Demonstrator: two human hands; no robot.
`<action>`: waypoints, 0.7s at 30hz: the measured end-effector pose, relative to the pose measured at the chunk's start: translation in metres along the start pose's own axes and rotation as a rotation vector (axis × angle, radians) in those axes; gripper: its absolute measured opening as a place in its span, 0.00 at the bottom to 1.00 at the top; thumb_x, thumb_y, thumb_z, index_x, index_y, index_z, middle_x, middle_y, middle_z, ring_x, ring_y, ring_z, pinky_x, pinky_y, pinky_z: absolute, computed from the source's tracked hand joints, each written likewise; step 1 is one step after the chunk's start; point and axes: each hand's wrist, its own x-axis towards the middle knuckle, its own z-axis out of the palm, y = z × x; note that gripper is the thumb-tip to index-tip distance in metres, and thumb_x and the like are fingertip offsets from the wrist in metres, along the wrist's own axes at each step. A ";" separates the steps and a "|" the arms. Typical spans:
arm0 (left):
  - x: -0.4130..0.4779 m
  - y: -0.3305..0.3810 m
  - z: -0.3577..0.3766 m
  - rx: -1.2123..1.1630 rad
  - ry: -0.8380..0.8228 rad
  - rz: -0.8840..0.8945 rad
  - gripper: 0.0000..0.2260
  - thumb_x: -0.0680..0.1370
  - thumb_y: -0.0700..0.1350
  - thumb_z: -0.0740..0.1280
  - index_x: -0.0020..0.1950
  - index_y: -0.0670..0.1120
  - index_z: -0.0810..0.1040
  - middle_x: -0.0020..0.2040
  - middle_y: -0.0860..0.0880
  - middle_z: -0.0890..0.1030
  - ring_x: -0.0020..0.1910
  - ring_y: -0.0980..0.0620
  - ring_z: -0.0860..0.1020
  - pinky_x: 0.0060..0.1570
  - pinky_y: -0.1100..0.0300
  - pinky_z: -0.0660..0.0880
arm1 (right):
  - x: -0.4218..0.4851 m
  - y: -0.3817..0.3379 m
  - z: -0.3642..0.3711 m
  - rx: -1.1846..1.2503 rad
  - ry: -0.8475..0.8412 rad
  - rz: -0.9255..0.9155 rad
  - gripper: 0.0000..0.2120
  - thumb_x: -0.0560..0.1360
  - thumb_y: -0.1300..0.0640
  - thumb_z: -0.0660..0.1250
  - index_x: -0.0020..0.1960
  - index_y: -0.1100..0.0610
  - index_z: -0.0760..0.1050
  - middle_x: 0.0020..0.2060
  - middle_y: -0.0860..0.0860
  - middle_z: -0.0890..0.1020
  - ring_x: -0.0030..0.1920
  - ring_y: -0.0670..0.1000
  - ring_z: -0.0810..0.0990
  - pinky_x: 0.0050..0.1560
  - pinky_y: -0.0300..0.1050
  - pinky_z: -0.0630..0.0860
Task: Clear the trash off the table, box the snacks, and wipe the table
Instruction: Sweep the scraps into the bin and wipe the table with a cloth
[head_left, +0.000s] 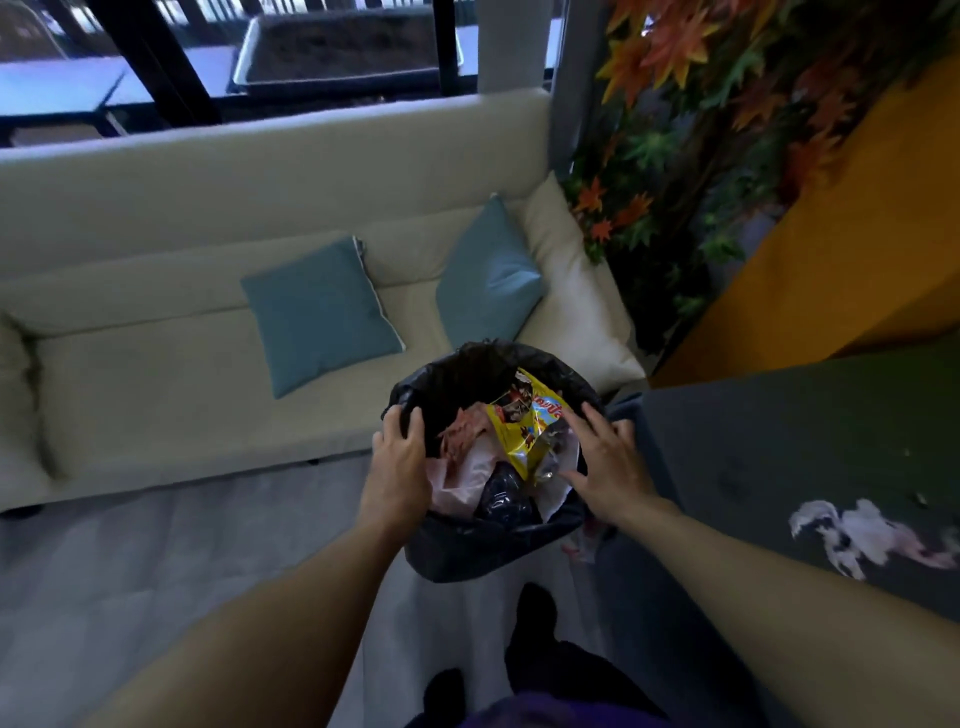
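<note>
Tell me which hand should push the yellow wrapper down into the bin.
Right. The right hand is open, its fingers beside the yellow wrapper, while the left hand grips the bin liner's rim.

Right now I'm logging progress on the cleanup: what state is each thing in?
Bin: upright, lined with a black bag, nearly full.
Yellow wrapper: crumpled, on top of the trash.
Left hand: gripping the bag rim.
Right hand: open, fingers spread over the wrapper.
Tissue: crumpled, lying on the table.
</note>
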 end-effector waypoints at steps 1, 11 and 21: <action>-0.004 0.001 -0.002 -0.012 0.000 0.013 0.35 0.74 0.27 0.62 0.80 0.40 0.55 0.78 0.39 0.54 0.65 0.37 0.65 0.64 0.50 0.71 | -0.009 0.000 0.000 -0.009 0.010 0.013 0.39 0.77 0.52 0.69 0.80 0.47 0.49 0.79 0.51 0.55 0.69 0.60 0.60 0.69 0.49 0.63; -0.044 -0.002 -0.005 -0.111 -0.062 0.173 0.26 0.72 0.31 0.63 0.69 0.43 0.65 0.55 0.46 0.62 0.48 0.42 0.73 0.50 0.45 0.78 | -0.106 -0.003 0.024 0.036 0.088 0.184 0.37 0.77 0.53 0.69 0.80 0.48 0.54 0.79 0.50 0.55 0.66 0.57 0.61 0.69 0.48 0.65; -0.089 0.022 0.018 -0.220 -0.262 0.188 0.30 0.77 0.32 0.59 0.76 0.46 0.54 0.62 0.40 0.67 0.57 0.33 0.74 0.56 0.40 0.73 | -0.214 0.004 0.057 0.112 0.118 0.398 0.34 0.78 0.56 0.67 0.79 0.48 0.56 0.80 0.46 0.53 0.67 0.55 0.59 0.69 0.46 0.66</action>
